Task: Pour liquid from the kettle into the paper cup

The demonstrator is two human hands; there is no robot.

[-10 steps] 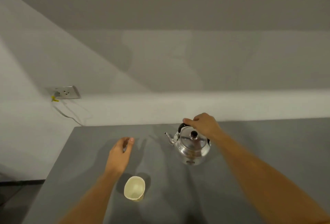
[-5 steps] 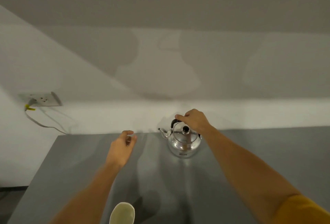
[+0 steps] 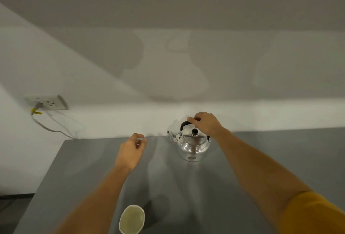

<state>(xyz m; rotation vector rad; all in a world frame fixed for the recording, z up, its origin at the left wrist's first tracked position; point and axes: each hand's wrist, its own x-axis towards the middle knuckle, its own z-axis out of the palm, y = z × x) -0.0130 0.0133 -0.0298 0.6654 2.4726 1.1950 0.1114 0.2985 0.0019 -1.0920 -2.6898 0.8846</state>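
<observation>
On the grey table [image 3: 270, 149], head view: kettle [image 3: 193, 145] stood upright near the far edge, spout pointing left, lid on. Right hand [image 3: 206, 123] sat on top of the black handle [image 3: 183, 124], fingers curled around it; whether the grip was fully closed I couldn't tell, thumb side hidden. Left hand [image 3: 130, 151] hovered above the table left of the kettle, fingers loosely curled, holding nothing. Paper cup [image 3: 132, 219] stood upright at the near edge, well apart from the kettle, mouth open; contents unclear.

Step looked like the grasp before the lift. To do it well: wrap the handle fully, centre the grip so the kettle doesn't swing. Left hand should drop back and steady the cup, light paper tips easily. Bring spout over the rim, tilt slowly.
</observation>
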